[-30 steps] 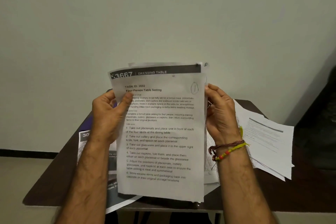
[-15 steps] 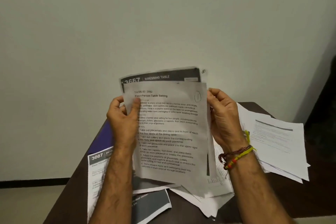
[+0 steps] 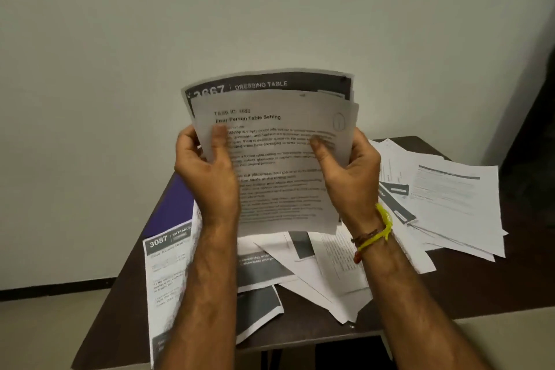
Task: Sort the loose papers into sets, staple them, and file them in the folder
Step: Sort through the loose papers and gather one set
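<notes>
Head view: near the table's front edge loose sheets (image 3: 303, 276) lie scattered, and above them the left hand (image 3: 207, 171) and right hand (image 3: 348, 168) pinch a small stack (image 3: 279, 159) by its sides. The right thumb, behind the edge a moment ago, now presses the front page, which has slid lower (likely squaring a set); a purple folder (image 3: 172, 210) lies beyond, no stapler visible.

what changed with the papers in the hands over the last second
The front sheet headed Four-Person Table Setting has slid down, baring more of the Dressing Table sheet behind it. The right hand shifted from the sheets' edge to put its thumb across the front page. The left hand still grips the left edge. The loose papers on the table and the purple folder stayed put.
</notes>
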